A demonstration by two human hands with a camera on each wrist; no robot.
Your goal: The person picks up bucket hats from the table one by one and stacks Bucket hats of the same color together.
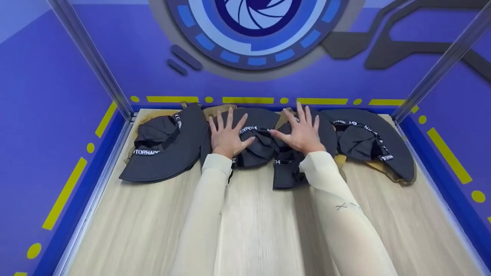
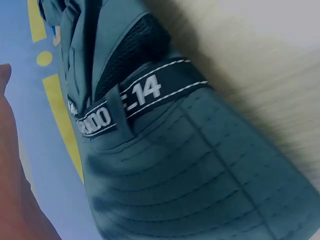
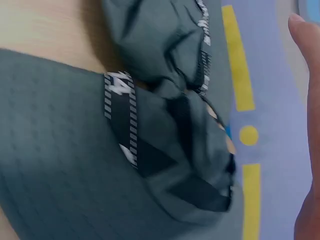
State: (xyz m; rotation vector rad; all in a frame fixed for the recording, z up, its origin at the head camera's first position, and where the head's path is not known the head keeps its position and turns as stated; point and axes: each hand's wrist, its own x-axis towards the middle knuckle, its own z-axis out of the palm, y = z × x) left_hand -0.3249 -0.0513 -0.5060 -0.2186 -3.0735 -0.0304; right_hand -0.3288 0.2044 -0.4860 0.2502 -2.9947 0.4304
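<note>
Dark grey brimmed hats with printed bands and tan undersides lie in a row along the back of the table. Over the second hat from the left (image 1: pixel 257 153), my left hand (image 1: pixel 228 136) has its fingers spread straight. My right hand (image 1: pixel 303 132), also splayed, overlaps the third hat (image 1: pixel 326 124) in the head view. Both palms face down and neither hand grips anything. A stitched brim (image 2: pixel 200 185) and a band marked 14 fill the left wrist view. Up close in the right wrist view is a crumpled crown (image 3: pixel 150 45) beside another brim (image 3: pixel 60 140).
The leftmost hat (image 1: pixel 165 165) and the rightmost hat (image 1: pixel 395 149) flank the pair under my hands. Purple-blue panels (image 1: pixel 126 57) with yellow dashes enclose the wooden table (image 1: pixel 261 222) at the back and both sides. Metal posts (image 1: pixel 96 65) stand at the back corners.
</note>
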